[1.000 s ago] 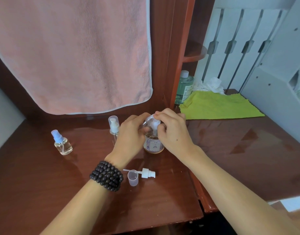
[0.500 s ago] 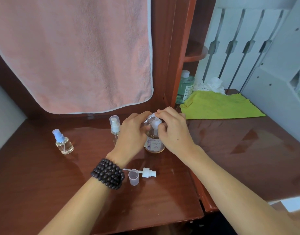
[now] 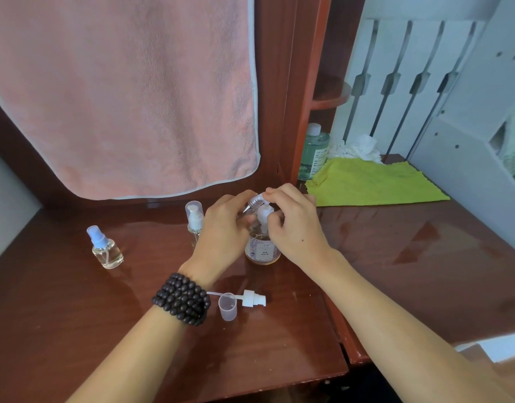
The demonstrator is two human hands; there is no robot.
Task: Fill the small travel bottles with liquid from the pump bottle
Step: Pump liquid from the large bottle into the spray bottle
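The pink towel (image 3: 119,91) hangs well behind the fingers, and the desk (image 3: 90,330) spreads beneath them with open room to the left and toward the person; its front edge is nearer the elbows. The pump bottle (image 3: 262,251) stands directly under the fingers, looks like clear glass, so probably heavy, smooth and breakable; best held low round its body. The left hand (image 3: 224,234) curls around a small travel bottle (image 3: 254,202), tilted with its threaded neck at the pump's nozzle; it seems light and slippery. The right hand (image 3: 294,225) has its fingers curled over the pump head (image 3: 265,212). Left of the fingers stand two small spray bottles (image 3: 105,248); near the wrists lie a loose pump top (image 3: 251,298) and a cap (image 3: 227,308)
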